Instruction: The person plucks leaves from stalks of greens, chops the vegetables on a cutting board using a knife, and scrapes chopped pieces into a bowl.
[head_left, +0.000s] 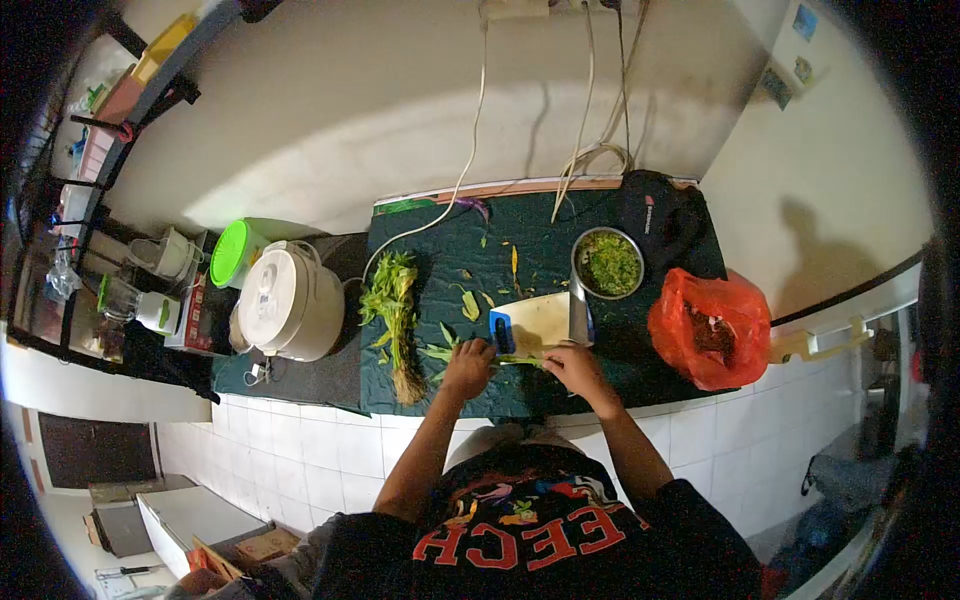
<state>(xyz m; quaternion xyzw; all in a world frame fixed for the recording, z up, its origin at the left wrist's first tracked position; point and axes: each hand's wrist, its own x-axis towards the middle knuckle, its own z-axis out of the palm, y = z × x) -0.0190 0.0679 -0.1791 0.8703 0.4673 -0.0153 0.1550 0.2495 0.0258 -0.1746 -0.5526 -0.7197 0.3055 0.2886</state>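
Leafy green stalks (518, 360) were pinched in the left grip (468, 369) and right grip (577, 371), where a slip could have knocked the latter against the knife blade (578, 316).

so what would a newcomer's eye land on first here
Probably the red bag at the right end of the table, then the white rice cooker left of the leafy greens. Near the middle, the left hand and right hand hold a green stalk by the cutting board.
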